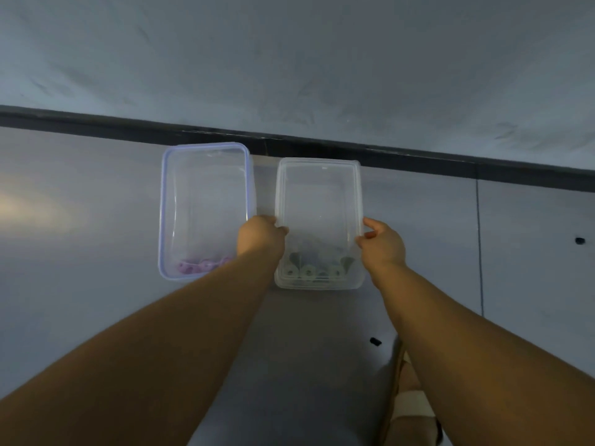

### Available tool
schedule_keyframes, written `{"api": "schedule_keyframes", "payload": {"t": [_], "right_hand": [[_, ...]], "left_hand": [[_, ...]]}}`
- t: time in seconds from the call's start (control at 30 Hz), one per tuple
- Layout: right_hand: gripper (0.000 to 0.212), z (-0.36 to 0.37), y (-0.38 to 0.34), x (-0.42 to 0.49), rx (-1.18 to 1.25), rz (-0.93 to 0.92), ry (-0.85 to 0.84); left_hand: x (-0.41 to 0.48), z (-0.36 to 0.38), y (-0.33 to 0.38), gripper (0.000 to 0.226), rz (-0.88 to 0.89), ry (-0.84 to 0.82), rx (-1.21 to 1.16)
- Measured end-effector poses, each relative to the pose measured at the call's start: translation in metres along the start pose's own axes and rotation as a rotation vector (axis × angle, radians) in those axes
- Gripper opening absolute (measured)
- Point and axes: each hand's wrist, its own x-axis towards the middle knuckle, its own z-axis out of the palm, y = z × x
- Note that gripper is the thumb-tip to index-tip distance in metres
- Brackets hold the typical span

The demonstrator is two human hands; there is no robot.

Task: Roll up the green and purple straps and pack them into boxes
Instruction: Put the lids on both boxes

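Straps (pixel 310 272) rolled, green in clear box (pixel 319 188)

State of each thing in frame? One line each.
blue-rimmed box: on table, unheld
clear box: held at both sides
purple straps: rolled, in blue-rimmed box
green straps: rolled, in clear box
left hand: grips clear box's left edge
right hand: grips its right edge
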Motion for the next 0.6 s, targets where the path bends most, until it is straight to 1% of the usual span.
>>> {"api": "schedule_keyframes", "payload": {"t": [0.13,0.2,0.43,0.6], "right_hand": [[0.044,-0.001,0.002,0.002,-0.029,-0.016,-0.006],[0.044,-0.002,0.004,0.003,-0.021,-0.016,-0.014],[0.039,-0.005,0.011,0.014,0.09,0.065,-0.032],[0.04,-0.004,0.014,0.014,0.126,0.057,-0.02]], "left_hand": [[0.002,0.0,-0.001,0.044,0.023,0.001,0.04],[0.004,0.001,-0.001,0.043,0.032,0.0,0.017],[0.006,0.002,-0.002,0.046,0.024,-0.021,-0.016],[0.005,0.001,-0.004,0.045,0.03,-0.027,-0.029]]}}
